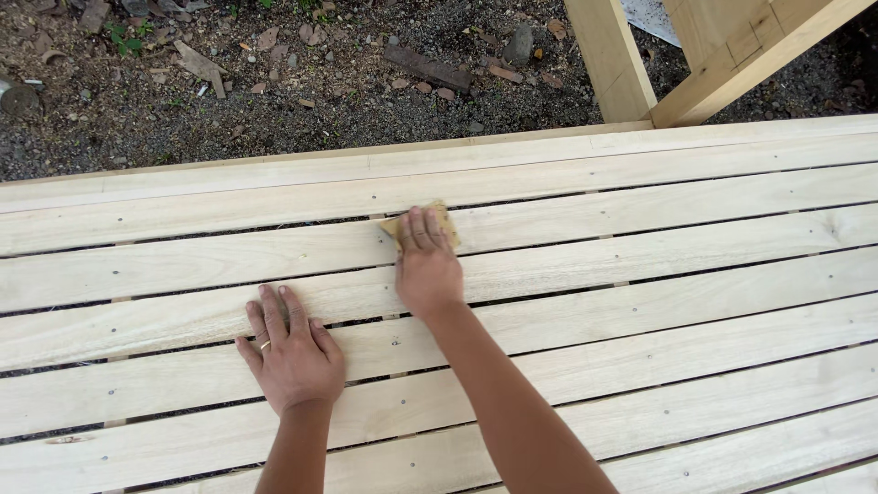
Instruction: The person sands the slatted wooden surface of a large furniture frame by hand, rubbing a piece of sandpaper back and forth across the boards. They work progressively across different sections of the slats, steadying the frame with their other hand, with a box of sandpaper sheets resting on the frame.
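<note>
1. A pale slatted wooden counter (pixel 640 274) of long unfinished planks fills most of the view, with narrow dark gaps between the planks.
2. The right hand (pixel 426 270) lies flat just above centre, fingers together, pressing a small tan square of sandpaper (pixel 441 218) onto a plank; the paper shows at 12 o'clock of the hand.
3. The left hand (pixel 291 352), at 7 o'clock of the right, rests palm down with fingers spread, holding nothing.
4. Dark stony soil (pixel 274 91) lies beyond the counter's far edge.
5. Light wooden posts (pixel 613 55) rise at 1 o'clock.
</note>
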`<state>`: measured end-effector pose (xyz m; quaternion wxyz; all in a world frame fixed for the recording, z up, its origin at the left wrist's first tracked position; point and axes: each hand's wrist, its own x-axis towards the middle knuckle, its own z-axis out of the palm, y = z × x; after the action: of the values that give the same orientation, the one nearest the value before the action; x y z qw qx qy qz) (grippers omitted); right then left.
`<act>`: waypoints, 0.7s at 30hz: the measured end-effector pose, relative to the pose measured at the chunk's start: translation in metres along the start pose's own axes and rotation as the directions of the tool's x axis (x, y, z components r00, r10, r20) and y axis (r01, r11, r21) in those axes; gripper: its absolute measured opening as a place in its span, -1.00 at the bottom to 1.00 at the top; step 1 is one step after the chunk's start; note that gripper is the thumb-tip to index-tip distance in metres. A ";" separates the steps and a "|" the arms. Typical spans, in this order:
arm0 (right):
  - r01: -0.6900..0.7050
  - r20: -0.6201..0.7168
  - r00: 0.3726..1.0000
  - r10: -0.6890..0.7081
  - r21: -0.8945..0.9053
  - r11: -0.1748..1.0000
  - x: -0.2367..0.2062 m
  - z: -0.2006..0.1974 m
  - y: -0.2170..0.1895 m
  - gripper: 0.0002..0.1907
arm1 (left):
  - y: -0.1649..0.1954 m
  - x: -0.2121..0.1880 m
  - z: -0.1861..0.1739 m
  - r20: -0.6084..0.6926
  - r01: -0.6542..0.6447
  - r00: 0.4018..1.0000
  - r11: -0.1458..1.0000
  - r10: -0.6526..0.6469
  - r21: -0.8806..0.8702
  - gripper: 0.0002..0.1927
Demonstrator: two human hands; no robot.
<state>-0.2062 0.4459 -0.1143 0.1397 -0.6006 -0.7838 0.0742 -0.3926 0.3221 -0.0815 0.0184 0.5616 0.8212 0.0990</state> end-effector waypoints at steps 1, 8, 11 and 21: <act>0.104 0.034 0.994 -0.103 -0.007 0.995 0.003 0.012 -0.035 -0.41 | 0.000 0.001 0.000 0.003 -0.002 1.000 1.000 0.002 -0.003 -0.32; 0.006 0.069 0.998 -0.002 -0.068 0.998 -0.003 -0.064 0.071 -0.48 | 0.001 0.005 -0.001 0.023 0.008 1.000 1.000 -0.009 0.015 -0.32; -0.395 -0.034 0.918 0.394 -0.045 0.917 -0.031 -0.116 0.204 -0.44 | 0.003 0.006 -0.002 0.046 0.017 0.999 0.999 -0.019 0.037 -0.32; -0.075 0.031 0.997 0.076 -0.038 0.996 0.071 0.004 -0.010 -0.45 | 0.004 0.006 0.000 0.055 0.028 0.998 0.998 -0.031 0.061 -0.34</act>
<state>-0.2342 0.5118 -0.1063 0.1128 -0.6310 -0.7639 0.0748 -0.3912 0.3290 -0.0799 0.0259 0.5524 0.8312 0.0581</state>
